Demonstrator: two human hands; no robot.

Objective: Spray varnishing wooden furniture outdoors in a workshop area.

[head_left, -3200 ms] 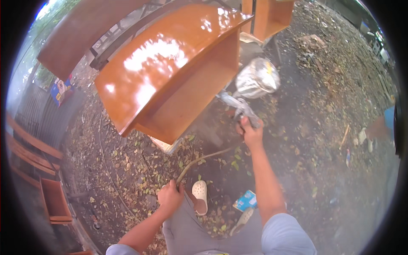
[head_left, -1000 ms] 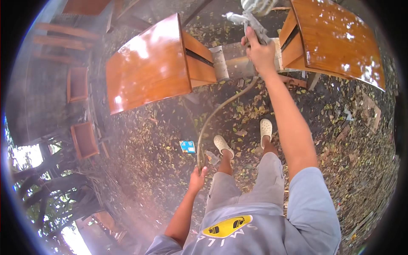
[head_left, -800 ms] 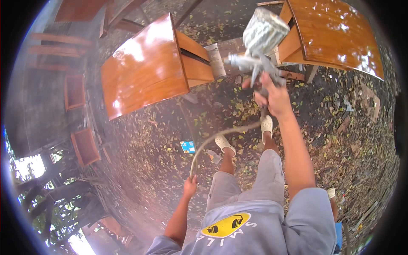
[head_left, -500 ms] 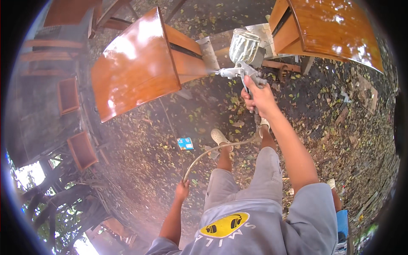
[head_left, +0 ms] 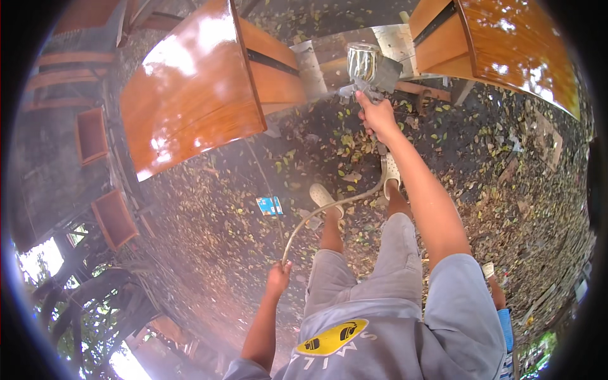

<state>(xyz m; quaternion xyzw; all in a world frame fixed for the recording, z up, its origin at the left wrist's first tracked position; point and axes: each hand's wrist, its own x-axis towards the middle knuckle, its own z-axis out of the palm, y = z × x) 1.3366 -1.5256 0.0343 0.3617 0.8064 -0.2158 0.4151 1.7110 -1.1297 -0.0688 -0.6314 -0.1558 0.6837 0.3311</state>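
My right hand (head_left: 378, 118) is closed around the grip of a metal spray gun (head_left: 362, 87), whose nozzle points left. Pale mist hangs in front of the nozzle, by the side of a glossy orange-brown wooden panel (head_left: 196, 95). A paint-streaked cup (head_left: 363, 61) sits at the top of the gun, partly in front of a grey box-like object (head_left: 387, 74). Lower down, my left hand (head_left: 277, 278) is closed on the air hose (head_left: 329, 206), which curves across to the bottom of the gun.
A second varnished wooden panel (head_left: 522, 54) stands at the upper right. Fallen leaves cover the dark ground, where a blue packet (head_left: 269, 206) lies near my feet in pale clogs (head_left: 326, 199). Open wooden boxes (head_left: 114, 218) are at the left. Another person's leg (head_left: 498, 294) shows lower right.
The spray gun and right hand have shifted a little up in the picture, while the panel has slid left. My left hand, still on the hose, has moved slightly right.
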